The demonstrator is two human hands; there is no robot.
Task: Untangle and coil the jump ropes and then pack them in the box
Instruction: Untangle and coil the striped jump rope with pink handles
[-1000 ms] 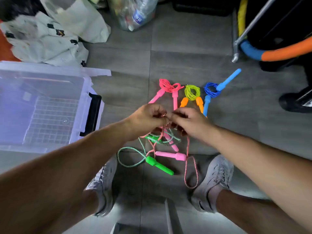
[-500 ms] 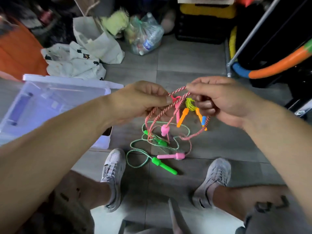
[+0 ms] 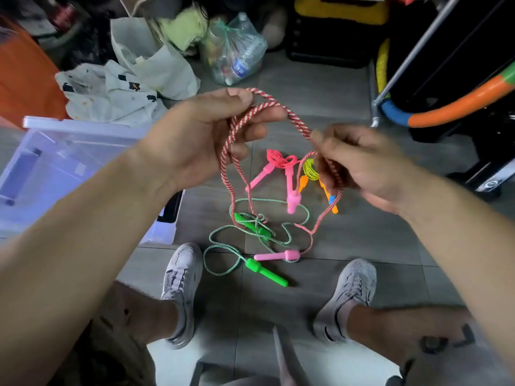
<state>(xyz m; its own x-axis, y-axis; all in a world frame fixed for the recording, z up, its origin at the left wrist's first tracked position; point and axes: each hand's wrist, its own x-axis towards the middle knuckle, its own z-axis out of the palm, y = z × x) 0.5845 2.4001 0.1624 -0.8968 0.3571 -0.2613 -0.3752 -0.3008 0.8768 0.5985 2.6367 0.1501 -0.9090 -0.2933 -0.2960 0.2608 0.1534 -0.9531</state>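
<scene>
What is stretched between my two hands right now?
In the head view, a loop of the red-and-white rope arcs from the left hand to the right hand; both hold it.

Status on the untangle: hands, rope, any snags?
Left hand grips loops of red-white rope; right hand pinches same rope. One pink handle dangling, other handle on floor. Snag: knotted with green rope below.

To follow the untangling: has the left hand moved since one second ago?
Yes. The left hand rose: earlier it was low near the green handle, now it is high above it, gripping the red-and-white rope.
</scene>
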